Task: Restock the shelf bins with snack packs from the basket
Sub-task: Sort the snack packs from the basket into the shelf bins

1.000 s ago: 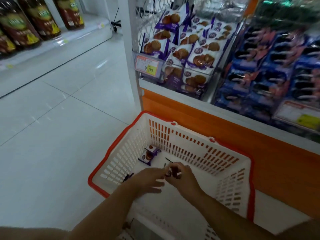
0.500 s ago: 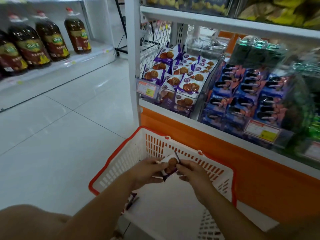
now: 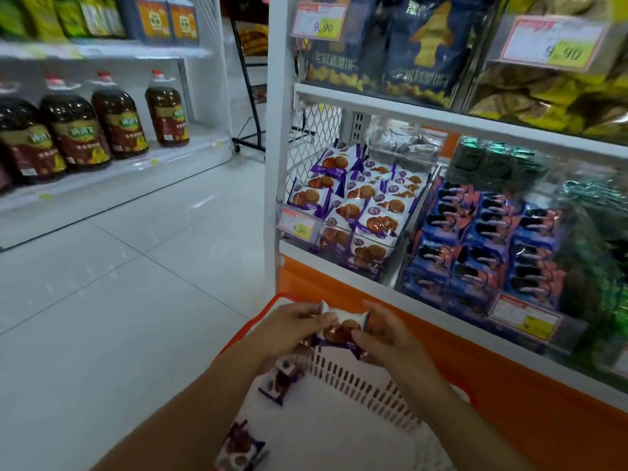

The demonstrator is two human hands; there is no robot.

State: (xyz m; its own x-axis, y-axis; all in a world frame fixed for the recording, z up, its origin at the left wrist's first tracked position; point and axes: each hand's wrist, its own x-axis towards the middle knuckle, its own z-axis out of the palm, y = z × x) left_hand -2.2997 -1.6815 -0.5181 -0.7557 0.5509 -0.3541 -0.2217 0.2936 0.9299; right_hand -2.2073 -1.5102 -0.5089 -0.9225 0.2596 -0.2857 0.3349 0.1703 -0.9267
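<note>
Left hand (image 3: 291, 329) and right hand (image 3: 387, 341) pinch 1 snack pack (image 3: 344, 325), its long axis lying left-right.

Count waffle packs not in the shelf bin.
3. One waffle pack gripped by left hand and right hand; second pack and third pack lie in the basket beside the left forearm. Arms may hide more.

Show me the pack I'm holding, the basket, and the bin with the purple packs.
Held pack (image 3: 342, 329): head view, on its printed cookie.
Basket (image 3: 356, 379): head view, on its slotted far wall.
Bin (image 3: 356, 258): head view, on its clear front wall.
</note>
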